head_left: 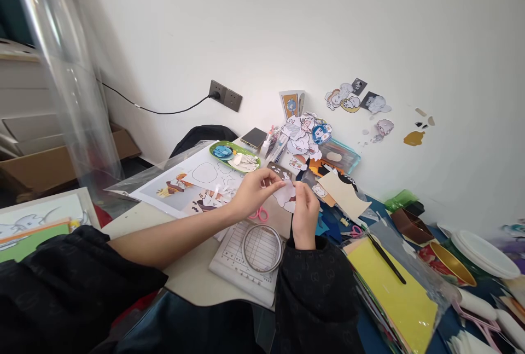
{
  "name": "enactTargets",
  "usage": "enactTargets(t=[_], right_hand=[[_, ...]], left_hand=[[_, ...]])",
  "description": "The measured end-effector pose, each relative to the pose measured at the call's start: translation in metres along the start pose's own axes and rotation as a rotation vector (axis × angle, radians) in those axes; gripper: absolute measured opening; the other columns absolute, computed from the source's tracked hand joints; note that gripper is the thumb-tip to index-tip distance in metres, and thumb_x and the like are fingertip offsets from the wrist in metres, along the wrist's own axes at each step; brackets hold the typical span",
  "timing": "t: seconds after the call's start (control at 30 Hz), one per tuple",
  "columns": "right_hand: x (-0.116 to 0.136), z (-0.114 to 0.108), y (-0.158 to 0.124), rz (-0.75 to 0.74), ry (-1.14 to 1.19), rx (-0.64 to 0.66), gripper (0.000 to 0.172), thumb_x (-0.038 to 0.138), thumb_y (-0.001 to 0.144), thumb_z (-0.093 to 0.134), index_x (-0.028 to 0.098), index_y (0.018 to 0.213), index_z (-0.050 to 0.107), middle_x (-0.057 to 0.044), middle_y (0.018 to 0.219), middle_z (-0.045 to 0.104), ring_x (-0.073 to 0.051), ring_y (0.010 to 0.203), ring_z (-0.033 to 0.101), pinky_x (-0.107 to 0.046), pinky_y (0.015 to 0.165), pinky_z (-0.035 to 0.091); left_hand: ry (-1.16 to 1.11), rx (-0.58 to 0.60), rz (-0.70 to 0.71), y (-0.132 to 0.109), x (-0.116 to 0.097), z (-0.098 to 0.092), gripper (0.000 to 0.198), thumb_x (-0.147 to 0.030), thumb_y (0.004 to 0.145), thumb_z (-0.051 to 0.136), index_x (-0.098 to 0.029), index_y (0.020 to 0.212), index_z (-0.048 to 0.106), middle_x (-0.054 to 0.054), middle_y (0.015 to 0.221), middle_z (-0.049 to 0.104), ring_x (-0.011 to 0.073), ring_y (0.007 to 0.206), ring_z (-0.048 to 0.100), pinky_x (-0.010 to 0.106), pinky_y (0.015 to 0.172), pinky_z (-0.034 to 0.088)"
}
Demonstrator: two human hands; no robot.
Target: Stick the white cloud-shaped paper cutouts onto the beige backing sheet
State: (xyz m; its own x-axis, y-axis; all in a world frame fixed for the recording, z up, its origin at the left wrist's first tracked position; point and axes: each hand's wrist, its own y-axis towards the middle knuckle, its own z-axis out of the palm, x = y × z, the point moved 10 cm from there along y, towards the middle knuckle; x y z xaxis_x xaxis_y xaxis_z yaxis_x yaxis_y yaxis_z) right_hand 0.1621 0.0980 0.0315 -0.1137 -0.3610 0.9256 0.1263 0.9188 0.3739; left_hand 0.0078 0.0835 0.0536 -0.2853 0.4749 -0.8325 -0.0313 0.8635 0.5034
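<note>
Between my two hands, above the middle of the desk, is a small pale paper cutout (286, 195). My left hand (259, 187) pinches its upper left edge between thumb and fingers. At its right side, my right hand (305, 213) is closed with the fingertips on the edge. Just under my left hand lie pink-handled scissors (261, 214), partly hidden. Closer to me, a metal ring (245, 253) rests on a printed form pad (223, 266). Behind the cutout there is a dark card (279, 168) with small white figures.
A green tray (212, 150) holds blue and white paper pieces. Printed sheets (158, 195) lie at the left. A phone (254, 138) and a heap of character cutouts (301, 135) sit by the wall. Yellow paper (394, 299) with a black pen (388, 260) is at the right.
</note>
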Motion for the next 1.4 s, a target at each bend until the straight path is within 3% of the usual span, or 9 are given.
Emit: enactTargets(t=[0.1,0.2,0.3,0.43,0.63,0.87,1.07,1.17,1.4], right_hand=[[-0.021,-0.006,0.009,0.148,0.143,-0.001,0.044,0.062,0.077,0.040,0.027,0.094,0.060,-0.002,0.074,0.064,-0.020,0.064,0.057,-0.039,0.066,0.042],[-0.030,0.000,0.012,0.256,0.267,0.105,0.046,0.067,0.072,0.033,0.035,0.084,0.064,-0.007,0.091,0.070,-0.028,0.086,0.063,-0.046,0.070,0.042],[-0.024,0.023,0.003,0.331,0.412,0.301,0.048,0.068,0.069,0.033,0.041,0.088,0.068,-0.005,0.117,0.064,-0.033,0.111,0.055,-0.050,0.074,0.041],[-0.005,0.056,-0.016,0.388,0.671,0.491,0.054,0.067,0.072,0.023,0.047,0.099,0.066,0.004,0.130,0.053,-0.033,0.128,0.039,-0.056,0.081,0.036],[0.009,0.061,-0.022,0.359,0.796,0.494,0.059,0.067,0.076,0.015,0.049,0.102,0.065,0.009,0.129,0.053,-0.025,0.134,0.028,-0.051,0.094,0.034],[0.015,0.057,-0.023,0.358,0.884,0.506,0.062,0.070,0.074,0.013,0.051,0.105,0.063,0.013,0.132,0.049,-0.020,0.136,0.024,-0.045,0.097,0.034],[0.019,0.039,-0.012,0.256,0.872,0.368,0.055,0.067,0.071,0.024,0.049,0.103,0.065,0.005,0.127,0.056,-0.025,0.134,0.029,-0.053,0.094,0.033],[0.020,0.034,-0.009,0.226,0.896,0.329,0.060,0.070,0.072,0.021,0.046,0.104,0.066,0.007,0.131,0.052,-0.025,0.134,0.029,-0.051,0.095,0.034],[0.027,0.059,-0.023,0.213,0.778,0.534,0.059,0.067,0.073,0.015,0.052,0.102,0.064,-0.001,0.119,0.061,-0.027,0.132,0.032,-0.052,0.092,0.028]], left_hand=[[-0.070,-0.038,-0.024,0.000,0.001,-0.003,0.025,-0.041,0.080,0.058,-0.018,0.072,0.059,0.001,0.070,0.060,0.0130,0.064,0.049,0.026,0.061,0.039],[-0.218,0.058,-0.102,-0.001,0.009,0.010,0.027,-0.044,0.080,0.057,-0.017,0.075,0.059,0.001,0.072,0.060,0.0134,0.066,0.053,0.026,0.062,0.042],[-0.301,0.174,-0.161,-0.006,0.015,0.027,0.029,-0.046,0.077,0.060,-0.017,0.078,0.059,0.000,0.073,0.060,0.0126,0.064,0.053,0.027,0.061,0.043],[-0.172,0.143,-0.074,-0.012,0.010,0.030,0.029,-0.041,0.071,0.069,-0.017,0.082,0.058,0.000,0.076,0.056,0.0132,0.066,0.049,0.027,0.062,0.042],[0.182,0.049,0.216,-0.026,-0.014,0.028,0.042,-0.045,0.072,0.068,-0.021,0.102,0.053,0.007,0.106,0.052,0.0234,0.102,0.046,0.040,0.090,0.039],[0.398,-0.015,0.314,-0.027,-0.019,0.022,0.074,-0.054,0.071,0.064,-0.028,0.133,0.033,0.011,0.125,0.038,0.0290,0.117,0.036,0.047,0.098,0.030],[0.348,0.049,0.305,-0.022,-0.015,0.024,0.085,-0.055,0.071,0.064,-0.028,0.139,0.021,0.013,0.131,0.034,0.0304,0.125,0.031,0.049,0.102,0.029],[0.306,0.082,0.293,-0.023,-0.012,0.028,0.085,-0.053,0.072,0.064,-0.028,0.140,0.019,0.014,0.134,0.032,0.0306,0.127,0.029,0.051,0.104,0.028],[0.113,0.029,0.221,-0.019,-0.013,0.019,0.090,-0.050,0.069,0.069,-0.026,0.139,0.018,0.014,0.136,0.034,0.0306,0.128,0.032,0.050,0.105,0.029]])
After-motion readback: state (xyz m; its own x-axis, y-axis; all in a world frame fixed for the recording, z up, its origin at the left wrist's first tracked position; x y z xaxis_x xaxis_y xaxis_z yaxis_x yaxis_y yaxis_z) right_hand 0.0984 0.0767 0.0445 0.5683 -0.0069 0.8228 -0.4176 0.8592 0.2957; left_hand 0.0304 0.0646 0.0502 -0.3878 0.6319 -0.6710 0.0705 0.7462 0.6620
